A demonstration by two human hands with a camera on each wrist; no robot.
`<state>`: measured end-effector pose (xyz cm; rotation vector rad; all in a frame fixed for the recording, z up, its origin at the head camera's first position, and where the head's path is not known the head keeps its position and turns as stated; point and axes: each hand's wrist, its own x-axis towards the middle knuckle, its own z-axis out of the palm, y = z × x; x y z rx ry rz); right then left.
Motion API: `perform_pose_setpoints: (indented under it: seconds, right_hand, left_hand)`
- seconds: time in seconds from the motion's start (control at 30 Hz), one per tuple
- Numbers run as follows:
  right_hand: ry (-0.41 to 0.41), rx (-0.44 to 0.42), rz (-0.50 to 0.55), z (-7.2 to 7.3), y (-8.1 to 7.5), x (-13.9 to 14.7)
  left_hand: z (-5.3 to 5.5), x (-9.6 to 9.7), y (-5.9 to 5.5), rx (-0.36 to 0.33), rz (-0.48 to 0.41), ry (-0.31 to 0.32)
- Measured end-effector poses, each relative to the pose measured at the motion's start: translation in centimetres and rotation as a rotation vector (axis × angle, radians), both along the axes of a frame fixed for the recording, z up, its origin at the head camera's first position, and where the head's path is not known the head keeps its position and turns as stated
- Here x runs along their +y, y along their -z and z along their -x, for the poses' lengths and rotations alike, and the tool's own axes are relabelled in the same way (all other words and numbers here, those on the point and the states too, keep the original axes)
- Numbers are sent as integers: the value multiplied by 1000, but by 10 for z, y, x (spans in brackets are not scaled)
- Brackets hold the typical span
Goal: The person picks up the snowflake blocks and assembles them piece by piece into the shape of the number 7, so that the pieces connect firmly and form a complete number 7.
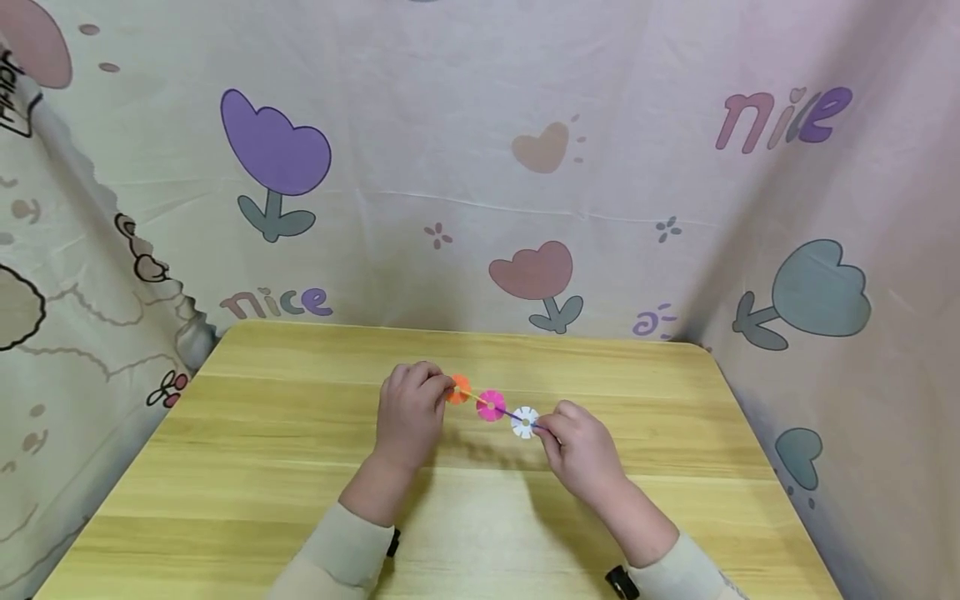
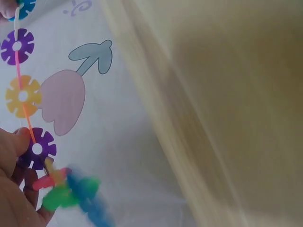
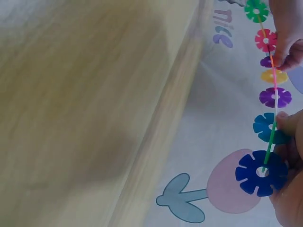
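Both hands hold a chain of flower-shaped notched discs joined by thin coloured sticks. In the head view my left hand (image 1: 411,412) pinches it by the orange disc (image 1: 461,388), with a pink disc (image 1: 491,406) in the middle. My right hand (image 1: 585,450) pinches the other end by the white disc (image 1: 525,422). The left wrist view shows fingers at a purple disc (image 2: 43,146), below a yellow disc (image 2: 23,90); blurred red, green and blue discs dangle lower. In the right wrist view, fingers grip near a teal disc (image 3: 263,126) and a dark blue disc (image 3: 251,165).
Beneath the hands is a wooden table (image 1: 225,467). Behind and beside it hangs a pale cloth (image 1: 420,125) printed with flowers, hearts and lettering. A dark band (image 1: 622,582) shows at the right sleeve.
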<state>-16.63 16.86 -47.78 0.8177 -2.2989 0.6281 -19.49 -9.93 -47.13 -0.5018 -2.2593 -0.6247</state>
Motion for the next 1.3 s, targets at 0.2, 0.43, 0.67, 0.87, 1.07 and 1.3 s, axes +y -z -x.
perform_pose_setpoints:
  seconds: [0.2,0.43,0.67,0.87,1.07,1.3]
  right_hand:
    - [106,-124,-145,-4,-12,-6]
    - [33,-7,-212,-3,-9,-15]
    - [-20,80,-121,-2,-2,-14]
    - [-31,136,-68,-3,0,-11]
    - [-16,133,-27,-5,3,-10]
    - [0,95,8,-10,5,-12]
  left_hand:
    - [1,4,-2,19,104,31]
    - [-1,18,4,57,137,76]
    - [-5,13,8,27,-62,10]
    - [-9,0,11,22,-146,-69]
    - [-14,-7,19,51,-197,-114]
    - [-16,-10,17,118,-199,-114]
